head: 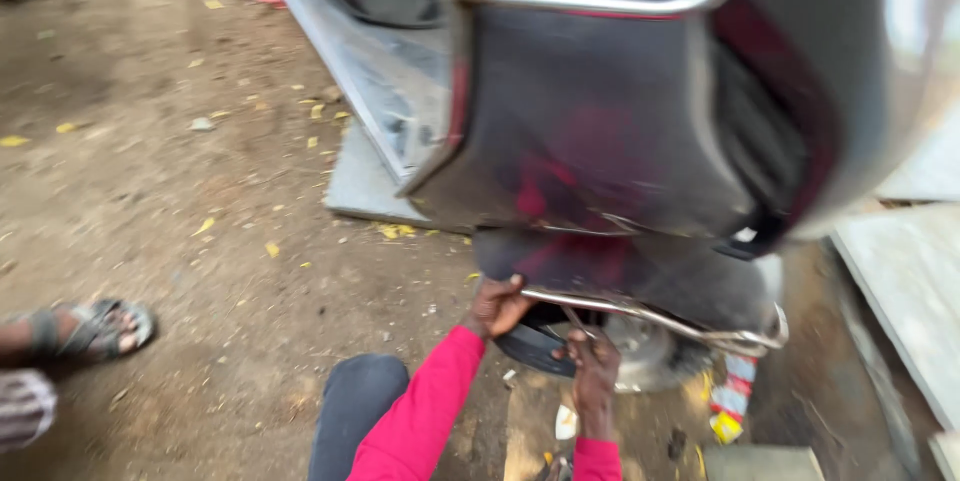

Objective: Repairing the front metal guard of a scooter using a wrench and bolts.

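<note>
I see my left hand (497,306) gripping one chrome guard bar (650,319) under one scooter (620,131), my right hand (594,366) closed on one thin tool (575,321) beside one wheel (640,351).

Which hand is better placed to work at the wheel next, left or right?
Probably right. The right hand is already at the grey scooter's rear wheel, apparently holding a thin metal tool. The left hand grips the chrome guard bar above it.
</note>
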